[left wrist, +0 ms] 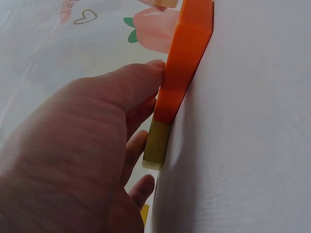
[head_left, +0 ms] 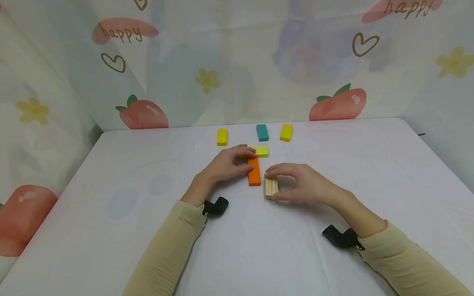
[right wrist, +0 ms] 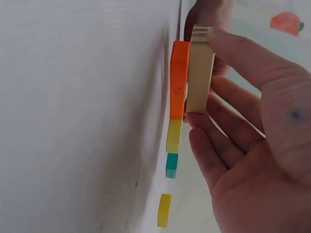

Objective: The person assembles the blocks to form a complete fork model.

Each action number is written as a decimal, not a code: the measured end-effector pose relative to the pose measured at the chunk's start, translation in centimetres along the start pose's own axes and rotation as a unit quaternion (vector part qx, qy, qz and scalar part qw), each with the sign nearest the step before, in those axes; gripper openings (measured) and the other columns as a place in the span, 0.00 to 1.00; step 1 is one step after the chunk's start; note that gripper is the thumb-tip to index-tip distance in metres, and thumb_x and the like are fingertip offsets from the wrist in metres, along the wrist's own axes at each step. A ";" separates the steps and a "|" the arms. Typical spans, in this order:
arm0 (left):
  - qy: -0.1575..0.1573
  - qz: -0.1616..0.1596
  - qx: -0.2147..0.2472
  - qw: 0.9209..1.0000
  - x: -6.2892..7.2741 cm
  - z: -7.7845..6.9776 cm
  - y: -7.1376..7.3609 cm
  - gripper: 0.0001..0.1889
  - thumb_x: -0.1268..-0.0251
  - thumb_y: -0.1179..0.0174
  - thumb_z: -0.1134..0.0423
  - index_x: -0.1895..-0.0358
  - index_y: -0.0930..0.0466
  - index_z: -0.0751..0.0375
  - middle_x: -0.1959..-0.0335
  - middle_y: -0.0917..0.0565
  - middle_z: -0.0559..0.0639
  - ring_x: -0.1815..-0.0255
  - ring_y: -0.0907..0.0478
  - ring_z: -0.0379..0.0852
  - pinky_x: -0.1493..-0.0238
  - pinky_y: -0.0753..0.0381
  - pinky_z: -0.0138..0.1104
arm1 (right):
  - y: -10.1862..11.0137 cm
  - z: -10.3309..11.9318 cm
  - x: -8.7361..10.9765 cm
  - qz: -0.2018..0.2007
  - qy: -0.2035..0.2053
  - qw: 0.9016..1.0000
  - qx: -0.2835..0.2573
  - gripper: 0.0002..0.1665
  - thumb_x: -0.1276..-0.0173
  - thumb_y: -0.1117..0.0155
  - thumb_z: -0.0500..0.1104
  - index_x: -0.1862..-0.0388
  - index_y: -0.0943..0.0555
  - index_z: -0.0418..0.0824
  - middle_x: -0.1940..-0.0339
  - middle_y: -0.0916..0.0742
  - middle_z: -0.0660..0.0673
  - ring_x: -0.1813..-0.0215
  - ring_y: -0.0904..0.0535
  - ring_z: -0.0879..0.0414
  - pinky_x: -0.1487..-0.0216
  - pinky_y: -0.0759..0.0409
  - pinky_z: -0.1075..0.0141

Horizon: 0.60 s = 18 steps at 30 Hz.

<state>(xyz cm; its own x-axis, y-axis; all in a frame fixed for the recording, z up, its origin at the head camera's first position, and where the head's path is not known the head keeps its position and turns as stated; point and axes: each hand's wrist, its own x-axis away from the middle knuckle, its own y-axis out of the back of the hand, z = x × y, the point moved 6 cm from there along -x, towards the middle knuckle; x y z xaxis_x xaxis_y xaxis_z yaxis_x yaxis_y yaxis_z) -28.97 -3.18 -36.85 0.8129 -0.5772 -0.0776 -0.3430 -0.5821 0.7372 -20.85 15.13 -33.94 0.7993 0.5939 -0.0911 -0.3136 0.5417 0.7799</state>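
An orange block lies lengthwise on the white table, its far end against a yellow-green block lying crosswise. My left hand is beside them from the left. Its thumb touches the orange block, and its other fingers rest near the yellow-green block, partly covering it in the head view. To the right, my right hand holds a plain wooden block with grooved lines between thumb and fingertips. In the right wrist view this wooden block appears raised off the table, close to the orange block.
Toward the table's back edge lie a yellow block, a teal block and another yellow block. A patterned cloth backdrop rises behind the table. Black wrist cameras sit at both cuffs.
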 end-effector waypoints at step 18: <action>-0.005 -0.003 0.007 1.000 0.0 0.0 0.0 0.18 0.30 0.34 0.58 0.40 0.17 0.52 0.34 0.22 0.43 0.23 0.42 0.42 0.24 0.45 0.39 | -1.0 2.1 -0.4 0.008 0.040 0.999 -0.027 0.27 0.42 0.19 0.45 0.43 0.15 0.47 0.41 0.16 0.53 0.36 0.23 0.52 0.35 0.27 0.48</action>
<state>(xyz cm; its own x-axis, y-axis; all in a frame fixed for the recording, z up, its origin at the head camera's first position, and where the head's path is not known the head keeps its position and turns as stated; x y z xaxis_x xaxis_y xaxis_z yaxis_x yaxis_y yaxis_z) -29.00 -3.18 -36.85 0.8105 -0.5792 -0.0875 -0.3457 -0.5935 0.7268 -19.80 13.09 -33.43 0.7510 0.6473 -0.1302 -0.3545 0.5617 0.7476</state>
